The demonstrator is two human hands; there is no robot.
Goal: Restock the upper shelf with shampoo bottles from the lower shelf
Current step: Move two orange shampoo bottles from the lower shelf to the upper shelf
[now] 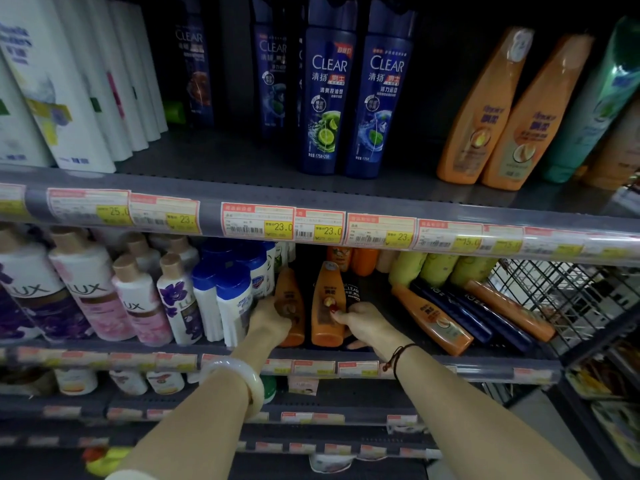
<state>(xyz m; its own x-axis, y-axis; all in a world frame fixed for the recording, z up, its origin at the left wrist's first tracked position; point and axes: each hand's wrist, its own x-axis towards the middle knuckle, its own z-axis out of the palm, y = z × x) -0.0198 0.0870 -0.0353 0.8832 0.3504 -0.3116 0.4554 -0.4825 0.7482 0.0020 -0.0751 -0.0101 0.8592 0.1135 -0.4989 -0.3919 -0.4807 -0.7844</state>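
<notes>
Left hand [272,318] and right hand [360,322] each grasp an upright orange shampoo bottle [327,303] mid-body: rigid, slick plastic, probably moderately heavy.

Upper shelf [214,183] above lower shelf [433,355], two upright bottles [327,303] mid lower shelf, lying bottles [433,318] to their right, pump bottles [86,282] left

Both arms reach forward; left hand [273,318] curled closed; right hand [363,322] likewise (thumb forward).
</notes>
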